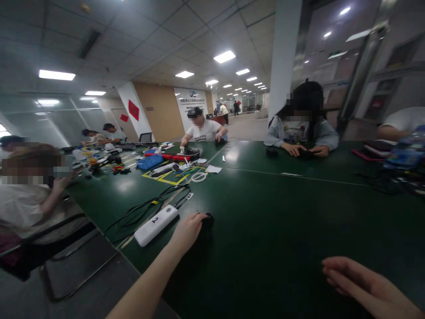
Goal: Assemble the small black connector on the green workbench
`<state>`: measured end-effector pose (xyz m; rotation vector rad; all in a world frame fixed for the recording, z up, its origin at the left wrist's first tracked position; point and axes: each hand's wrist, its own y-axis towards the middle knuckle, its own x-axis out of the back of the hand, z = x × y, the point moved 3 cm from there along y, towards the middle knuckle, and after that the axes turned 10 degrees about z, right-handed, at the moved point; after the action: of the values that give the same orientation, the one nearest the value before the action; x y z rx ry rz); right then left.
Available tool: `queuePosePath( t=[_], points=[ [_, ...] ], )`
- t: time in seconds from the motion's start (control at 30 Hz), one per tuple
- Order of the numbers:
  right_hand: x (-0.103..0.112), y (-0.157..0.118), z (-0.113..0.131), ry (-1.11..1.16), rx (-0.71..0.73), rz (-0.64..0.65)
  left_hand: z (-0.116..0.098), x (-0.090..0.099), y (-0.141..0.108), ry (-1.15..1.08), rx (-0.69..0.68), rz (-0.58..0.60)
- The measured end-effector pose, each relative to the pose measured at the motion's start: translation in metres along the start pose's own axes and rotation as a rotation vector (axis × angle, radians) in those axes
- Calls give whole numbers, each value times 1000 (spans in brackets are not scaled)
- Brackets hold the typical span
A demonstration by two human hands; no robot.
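Observation:
My left hand (187, 230) reaches over the green table (265, 239), its fingers closed round a small black object (207, 218) that I cannot make out fully. Just left of it lies a white power strip (156, 225) marked 2, with black cables (139, 212) behind it. At the lower right, my right hand (361, 283) hovers over or rests at the table with fingers curved and loosely apart, and nothing shows in it.
Beyond the strip are a blue basket (149, 161), a white cable coil (198, 177) and white paper (214, 169). People sit across and at the left. Dark folders (376, 149) and a blue item (407, 148) lie at the right.

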<state>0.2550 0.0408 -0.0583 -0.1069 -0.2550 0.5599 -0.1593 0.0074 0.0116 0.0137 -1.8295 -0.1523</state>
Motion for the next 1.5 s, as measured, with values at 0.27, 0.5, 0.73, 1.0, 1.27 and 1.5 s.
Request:
queuePosePath(
  t=[0.27, 0.5, 0.73, 1.0, 1.27, 1.5],
  points=[
    [-18, -16, 53, -184, 114, 11, -132, -34, 0, -112, -438, 351],
    [-12, -26, 63, -364, 211, -86, -213, -61, 0, -201, -530, 407],
    [-18, -33, 73, -450, 152, 24, -210, -68, 2, -323, -514, 418],
    [-24, -33, 73, -428, 132, 85, -193, -75, 9, -626, -325, 482],
    [-23, -30, 67, -418, 122, 81, -194, -73, 14, -503, -498, 409],
    [-26, -33, 74, -479, 160, 100, -197, -71, 17, -453, -549, 432]
  ],
)
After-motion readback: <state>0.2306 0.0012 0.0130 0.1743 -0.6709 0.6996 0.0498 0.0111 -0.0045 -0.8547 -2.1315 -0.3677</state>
